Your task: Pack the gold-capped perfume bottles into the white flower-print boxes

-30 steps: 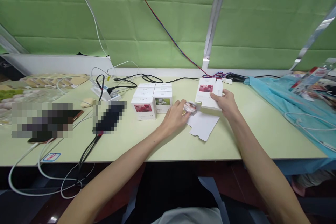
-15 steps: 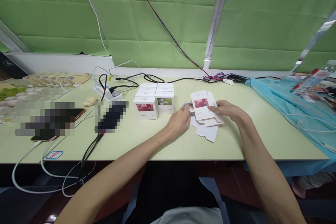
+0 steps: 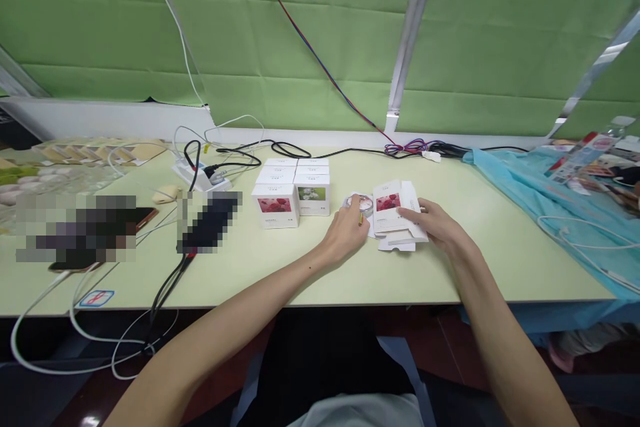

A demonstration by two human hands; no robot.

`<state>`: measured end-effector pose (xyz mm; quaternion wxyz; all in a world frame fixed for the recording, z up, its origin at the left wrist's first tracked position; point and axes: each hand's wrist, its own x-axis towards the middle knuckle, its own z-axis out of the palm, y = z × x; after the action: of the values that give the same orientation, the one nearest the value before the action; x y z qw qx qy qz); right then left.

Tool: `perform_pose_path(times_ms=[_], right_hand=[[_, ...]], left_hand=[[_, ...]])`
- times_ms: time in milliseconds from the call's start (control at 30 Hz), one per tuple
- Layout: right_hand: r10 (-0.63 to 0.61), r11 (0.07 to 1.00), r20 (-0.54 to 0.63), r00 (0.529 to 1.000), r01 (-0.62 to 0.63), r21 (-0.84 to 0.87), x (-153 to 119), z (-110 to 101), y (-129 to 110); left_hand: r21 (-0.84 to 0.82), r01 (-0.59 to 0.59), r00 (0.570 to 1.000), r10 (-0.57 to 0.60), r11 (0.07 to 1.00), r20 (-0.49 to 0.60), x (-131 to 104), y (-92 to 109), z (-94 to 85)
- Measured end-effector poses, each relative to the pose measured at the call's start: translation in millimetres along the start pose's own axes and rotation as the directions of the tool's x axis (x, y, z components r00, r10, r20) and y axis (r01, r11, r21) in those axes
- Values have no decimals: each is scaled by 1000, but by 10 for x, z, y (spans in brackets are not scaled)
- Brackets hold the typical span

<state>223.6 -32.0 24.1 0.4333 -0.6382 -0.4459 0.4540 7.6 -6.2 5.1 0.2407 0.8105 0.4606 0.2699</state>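
Note:
My right hand (image 3: 434,223) grips the right side of a flattened white paper box (image 3: 388,213) printed with red flowers, its thumb over the front. Open flaps stick out at the box's lower edge, and white card lies beneath. To the left, my left hand (image 3: 344,232) has its fingers curled over a round, silvery, ring-shaped roll (image 3: 367,203). A small yellow and dark piece (image 3: 361,218) shows by its fingers. Several upright white boxes (image 3: 275,215) with flower pictures stand in two rows left of my left hand.
Black cables (image 3: 295,151) run along the back near a white power strip (image 3: 196,177). On the left lie a phone (image 3: 145,215), a blurred dark device (image 3: 213,223) and white cords. Blue plastic sheeting (image 3: 520,193) and a bottle (image 3: 590,155) are on the right.
The flattened box in my right hand has shifted slightly right and towards me, covering more of the card below. My left hand has moved slightly right, and the ring-shaped roll shows more clearly.

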Motion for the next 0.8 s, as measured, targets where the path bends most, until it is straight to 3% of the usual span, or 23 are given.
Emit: perform_pose_path(times_ms=[100,233,400,533,667,800], right_hand=[[16,999,-27,1000,-14,43,55,7,23],[23,974,-179,984,-62,-217,193,-126,22],[-28,789,-297,955,-161,-593,546,-495,-62],[-49,645,-321,946,-215,-733,850,-665,-143],[-88,566,-306,948,-205,-798,995,-591,-180],[-104,495,-214,971,-136,-858,1032,-409,-144]], left_hand=[[-33,31,999,-31,999,-11,-15,19,-21],[15,23,1000,-23,1000,8,-41,40,-56],[184,40,998,-47,982,32,-72,33,-95],[262,57,997,-70,963,38,-75,27,-115],[311,68,996,-80,948,26,-78,21,-132],[333,116,992,-127,936,10,-88,23,-150]])
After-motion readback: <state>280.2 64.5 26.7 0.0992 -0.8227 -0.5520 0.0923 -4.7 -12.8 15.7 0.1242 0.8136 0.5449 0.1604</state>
